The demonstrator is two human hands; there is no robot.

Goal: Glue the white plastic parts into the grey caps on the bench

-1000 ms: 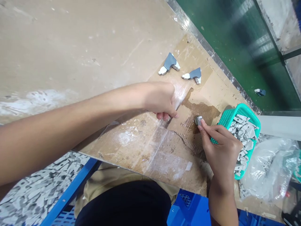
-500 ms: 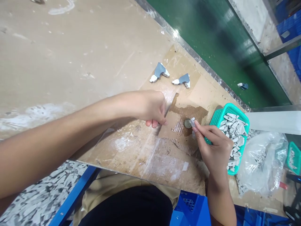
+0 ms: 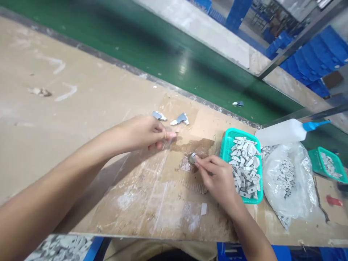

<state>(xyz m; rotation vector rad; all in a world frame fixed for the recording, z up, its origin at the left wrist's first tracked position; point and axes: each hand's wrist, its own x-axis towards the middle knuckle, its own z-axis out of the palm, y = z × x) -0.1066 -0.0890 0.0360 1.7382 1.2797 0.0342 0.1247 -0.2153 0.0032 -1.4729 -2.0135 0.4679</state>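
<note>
My right hand (image 3: 217, 175) pinches a small white-and-grey plastic piece (image 3: 193, 155) between thumb and fingertips. That piece is over a small round metal cap (image 3: 191, 159), which lies on a wet-looking, torn patch of cardboard (image 3: 199, 145). Whether piece and cap touch, I cannot tell. To the left, my left hand (image 3: 153, 134) is closed above the table, thumb and finger pressed together; anything between them is too small to make out. Just beyond it lie two grey-and-white joined parts, one (image 3: 158, 115) partly behind my hand and the other (image 3: 179, 119) in full view.
A green basket (image 3: 223, 150) full of small white-and-grey pieces stands right of my right hand. Beyond are a clear plastic bag (image 3: 301, 185) of pieces, a white bottle (image 3: 282, 132) with a blue nozzle, and another green basket (image 3: 317, 159). A green belt (image 3: 174, 69) runs behind.
The view has tilted up and turned. My right hand has brought the plastic piece from beside the cap to over it. My left hand's pinched fingers now point away from me, nearer the joined parts.
</note>
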